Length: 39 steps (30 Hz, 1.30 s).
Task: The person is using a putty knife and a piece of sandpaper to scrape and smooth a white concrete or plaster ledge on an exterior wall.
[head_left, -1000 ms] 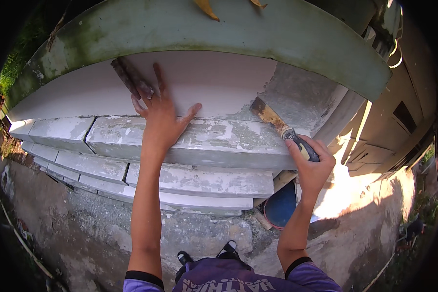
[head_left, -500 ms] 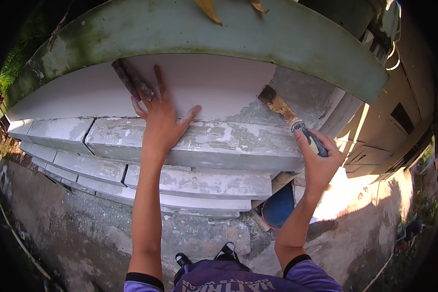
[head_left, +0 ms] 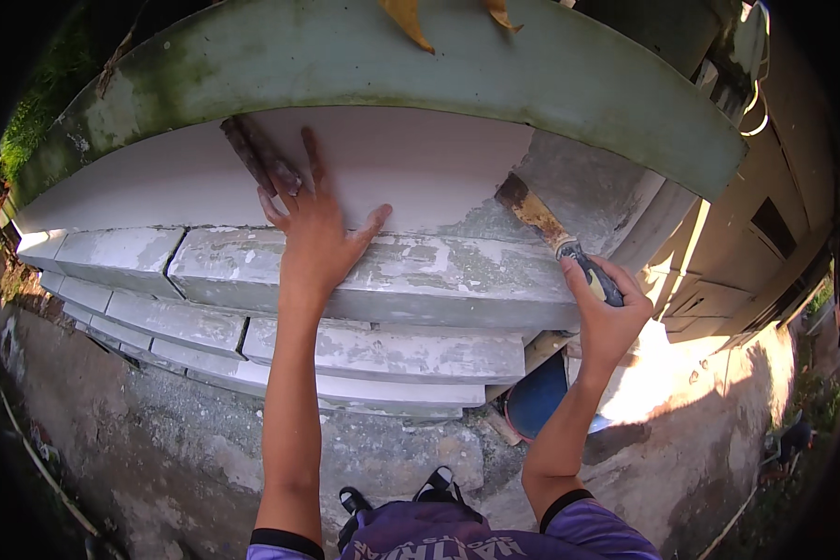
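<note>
My left hand (head_left: 317, 229) is up at the white-coated wall face (head_left: 420, 163), thumb and one finger stretched out. Its other fingers bend around a long, dark, white-smeared tool (head_left: 249, 154) that looks like a plastering trowel, set against the wall; part of it is hidden by the hand. In my right hand (head_left: 611, 303) is a putty knife (head_left: 537, 213) with a rusty, stained blade and a dark handle. The blade points up and left, over the ragged edge where white coating meets bare grey plaster (head_left: 583, 173).
Above the wall face curves a greenish, mossy ledge (head_left: 345, 65) with dry leaves hanging over it. Below, patchy white-and-grey stepped ledges (head_left: 392, 271) project toward me. A blue bucket (head_left: 539, 397) stands under their right end on the concrete floor (head_left: 196, 448). A beige panelled surface (head_left: 728, 252) is at right.
The putty knife and my right hand have shifted slightly left and down along the wall. My left hand stays at nearly the same spot. The whole view has drifted a little.
</note>
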Tool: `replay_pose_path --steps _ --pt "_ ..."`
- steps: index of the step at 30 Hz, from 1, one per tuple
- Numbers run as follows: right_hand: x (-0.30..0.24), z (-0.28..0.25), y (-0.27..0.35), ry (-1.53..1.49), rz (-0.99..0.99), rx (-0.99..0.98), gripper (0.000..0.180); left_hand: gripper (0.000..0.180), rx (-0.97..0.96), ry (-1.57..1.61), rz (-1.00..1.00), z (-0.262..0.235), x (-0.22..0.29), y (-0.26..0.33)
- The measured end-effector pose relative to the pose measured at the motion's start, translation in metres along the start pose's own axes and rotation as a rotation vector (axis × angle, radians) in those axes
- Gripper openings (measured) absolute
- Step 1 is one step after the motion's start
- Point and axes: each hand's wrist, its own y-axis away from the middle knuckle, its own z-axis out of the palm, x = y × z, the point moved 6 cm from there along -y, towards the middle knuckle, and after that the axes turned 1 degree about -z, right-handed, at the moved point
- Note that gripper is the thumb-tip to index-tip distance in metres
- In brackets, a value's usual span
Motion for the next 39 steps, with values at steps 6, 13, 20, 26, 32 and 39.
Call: replay_pose_path --steps 6,13,20,26,32,39 --pt "-0.002 -0.017 0.009 0.013 -0.021 -0.042 0.026 0.121 -0.034 -0.036 0.001 0.006 -0.007 -0.003" --pt "-0.011 0.001 -0.006 -0.005 0.021 -0.019 0.029 0.117 0.011 0.063 0.004 -0.006 -0.001 -0.003" --pt "0.014 -0.019 0.012 0.009 0.072 -0.064 0.029 0.115 -0.016 0.037 0.019 0.003 0.0 -0.004" --pt "-0.001 -0.009 -0.005 0.017 0.045 0.022 0.027 0.115 0.015 0.037 0.04 0.003 0.001 -0.004" --pt "-0.005 0.001 0.01 -0.006 0.005 -0.022 0.03 0.119 0.001 -0.008 0.056 0.006 -0.003 -0.002" --pt "0.002 -0.04 0.015 0.023 0.071 0.055 0.028 0.116 -0.008 0.015 0.04 0.001 -0.001 -0.005"
